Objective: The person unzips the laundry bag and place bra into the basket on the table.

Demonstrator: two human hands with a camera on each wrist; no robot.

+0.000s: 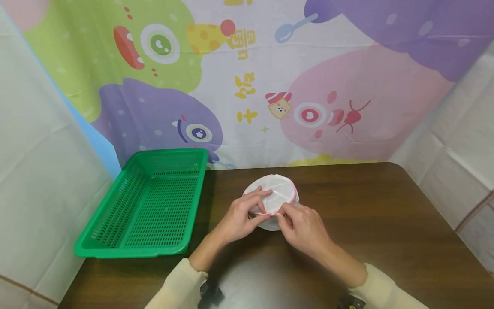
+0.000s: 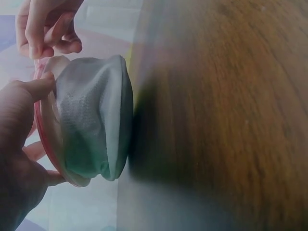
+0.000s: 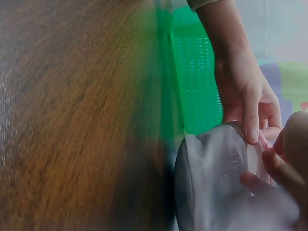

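Observation:
A round white mesh laundry bag with a pink zipped edge stands on the table between the two hands. My left hand holds the near rim, thumb below and fingers over the top panel. Close beside it, my right hand pinches the pink edge between thumb and index finger. In the left wrist view, the bag's soft grey-white mesh side bulges between its top and its base. The right wrist view shows the left thumb pressing beside the pink edge. Any zipper pull is hidden by the fingertips.
A green plastic basket with slotted walls stands on the left of the brown wooden table. Behind the table hangs a cartoon-printed curtain. Pale panels flank both sides.

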